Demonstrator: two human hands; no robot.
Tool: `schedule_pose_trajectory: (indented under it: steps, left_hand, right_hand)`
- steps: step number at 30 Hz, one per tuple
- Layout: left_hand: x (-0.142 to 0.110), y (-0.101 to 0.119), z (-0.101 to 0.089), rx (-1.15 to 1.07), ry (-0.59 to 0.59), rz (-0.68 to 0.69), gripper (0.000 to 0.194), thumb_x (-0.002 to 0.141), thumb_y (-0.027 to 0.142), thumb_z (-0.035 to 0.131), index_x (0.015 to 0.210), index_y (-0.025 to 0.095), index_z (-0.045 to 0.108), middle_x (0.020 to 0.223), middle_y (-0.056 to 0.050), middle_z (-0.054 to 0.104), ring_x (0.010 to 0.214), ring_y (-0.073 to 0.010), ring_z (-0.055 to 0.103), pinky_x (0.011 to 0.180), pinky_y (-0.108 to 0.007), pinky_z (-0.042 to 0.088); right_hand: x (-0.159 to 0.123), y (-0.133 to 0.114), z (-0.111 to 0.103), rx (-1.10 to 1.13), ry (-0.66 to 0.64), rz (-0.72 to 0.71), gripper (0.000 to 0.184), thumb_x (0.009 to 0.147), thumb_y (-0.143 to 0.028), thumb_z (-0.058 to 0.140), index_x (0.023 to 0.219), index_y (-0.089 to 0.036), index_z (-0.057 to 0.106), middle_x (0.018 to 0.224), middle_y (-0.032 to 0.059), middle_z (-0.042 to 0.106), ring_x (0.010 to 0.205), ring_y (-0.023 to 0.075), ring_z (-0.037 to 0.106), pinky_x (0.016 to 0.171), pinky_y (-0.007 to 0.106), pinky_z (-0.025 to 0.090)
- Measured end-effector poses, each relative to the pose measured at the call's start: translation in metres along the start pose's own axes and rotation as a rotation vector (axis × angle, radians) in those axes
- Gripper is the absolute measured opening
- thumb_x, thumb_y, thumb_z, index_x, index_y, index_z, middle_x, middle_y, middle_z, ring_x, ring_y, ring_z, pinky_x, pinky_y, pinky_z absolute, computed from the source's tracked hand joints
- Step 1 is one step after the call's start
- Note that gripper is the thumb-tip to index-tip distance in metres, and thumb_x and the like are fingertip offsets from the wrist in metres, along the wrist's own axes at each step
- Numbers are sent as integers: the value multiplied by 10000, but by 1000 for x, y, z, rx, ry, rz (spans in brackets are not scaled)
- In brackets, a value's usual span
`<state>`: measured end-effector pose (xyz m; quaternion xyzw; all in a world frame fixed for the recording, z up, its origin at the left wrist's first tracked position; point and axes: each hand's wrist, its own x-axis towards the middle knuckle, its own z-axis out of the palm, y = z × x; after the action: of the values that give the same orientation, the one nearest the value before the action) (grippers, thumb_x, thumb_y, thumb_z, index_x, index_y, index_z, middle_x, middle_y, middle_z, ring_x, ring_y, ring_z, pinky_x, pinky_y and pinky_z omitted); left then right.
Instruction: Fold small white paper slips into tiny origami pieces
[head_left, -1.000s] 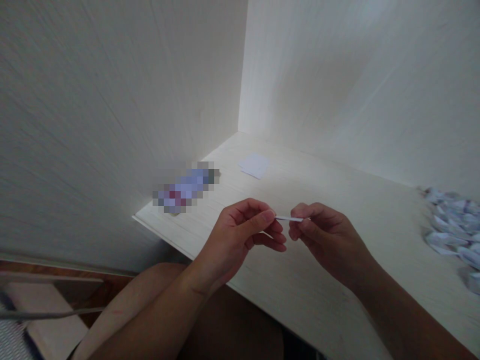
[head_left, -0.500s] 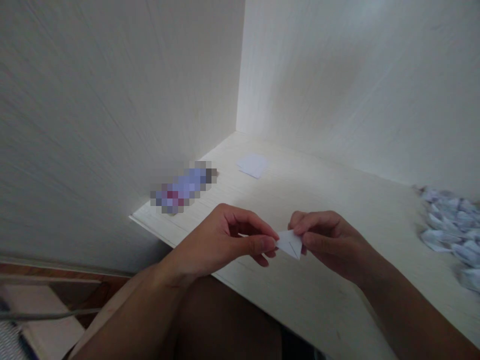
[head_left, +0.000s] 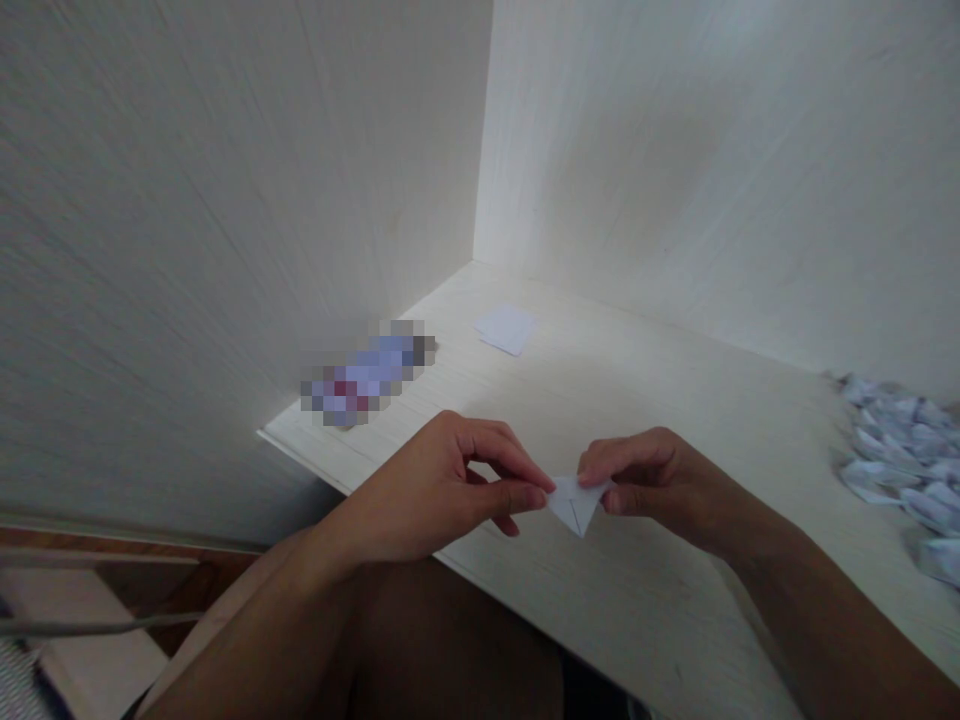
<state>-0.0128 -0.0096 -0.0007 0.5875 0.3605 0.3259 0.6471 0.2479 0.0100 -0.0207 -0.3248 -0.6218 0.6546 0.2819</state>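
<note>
A small folded white paper [head_left: 576,508], triangular with its point downward and a dark line on it, is held over the table between both hands. My left hand [head_left: 480,490] pinches its left corner between thumb and fingers. On the other side, my right hand [head_left: 645,475] grips the right corner, index finger on top and thumb at the edge. The fingertips hide parts of the two corners.
White paper sheets [head_left: 506,329] lie near the back corner of the white table [head_left: 645,390]. A blurred-out bluish object [head_left: 367,375] rests by the left wall. Several folded paper pieces [head_left: 904,450] are heaped at the right.
The folded paper has turned so its point faces more straight down, and sits slightly lower. My right fingers have shifted along its top edge; my left hand has barely moved.
</note>
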Motion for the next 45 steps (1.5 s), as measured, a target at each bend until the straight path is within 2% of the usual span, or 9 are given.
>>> schedule_pose_trajectory:
  steps: [3,6,10,13,17,22,30,36,45]
  left_hand:
    - [-3,0,-3,-37,-48,-46,33,786,190,845,803,170,825,815,-10,713,635,-99,681,596,-210,599]
    - [-4,-2,-5,-29,-64,-93,78,776,213,857,825,168,816,814,-16,738,632,-109,693,594,-217,591]
    - [-1,-4,-4,8,-25,-116,90,768,211,847,827,163,801,785,-15,750,636,-116,678,594,-230,601]
    - [1,-4,-2,65,14,-126,87,760,212,837,812,157,794,757,-13,747,618,-114,659,571,-226,583]
    - [2,-5,-1,161,59,-113,103,761,248,832,829,175,807,784,-16,759,634,-126,662,580,-245,560]
    - [3,-8,-1,240,95,-82,94,773,254,807,843,193,821,818,-25,771,683,-150,676,609,-272,540]
    - [1,-8,2,255,132,-80,82,795,278,791,822,204,814,804,-15,772,685,-142,663,610,-255,512]
    - [1,-9,6,345,164,-4,88,836,288,772,833,212,817,802,-18,778,691,-147,657,612,-258,492]
    - [3,-9,15,371,253,-1,90,852,261,742,893,210,803,820,-10,777,711,-151,668,638,-272,505]
  right_hand:
    - [-2,-3,-1,-18,-87,-4,127,856,-341,851,962,-275,870,855,41,791,759,134,702,707,255,543]
    - [-2,-4,0,-38,-101,-28,123,889,-334,822,994,-289,868,892,47,793,781,136,700,708,258,530]
    - [0,-6,1,-144,-30,-85,113,908,-327,802,971,-263,870,865,48,761,736,129,646,667,264,502]
    - [1,-7,3,-197,28,-71,134,882,-356,823,931,-239,866,791,42,736,687,134,620,636,275,497]
    - [4,-6,6,-164,135,-57,172,830,-388,861,870,-221,857,784,46,736,645,131,603,592,274,497]
    - [8,-4,9,-22,245,-21,170,730,-320,933,856,-242,850,796,31,772,623,112,625,577,245,510]
    - [6,-4,7,-50,253,82,235,658,-366,969,749,-205,825,681,33,758,621,136,654,597,262,528]
    - [6,-5,9,-70,285,42,222,661,-371,961,720,-206,825,649,34,750,592,142,631,566,274,504]
    - [7,-4,15,-37,369,50,269,639,-384,971,746,-218,788,659,10,735,616,150,661,618,295,539]
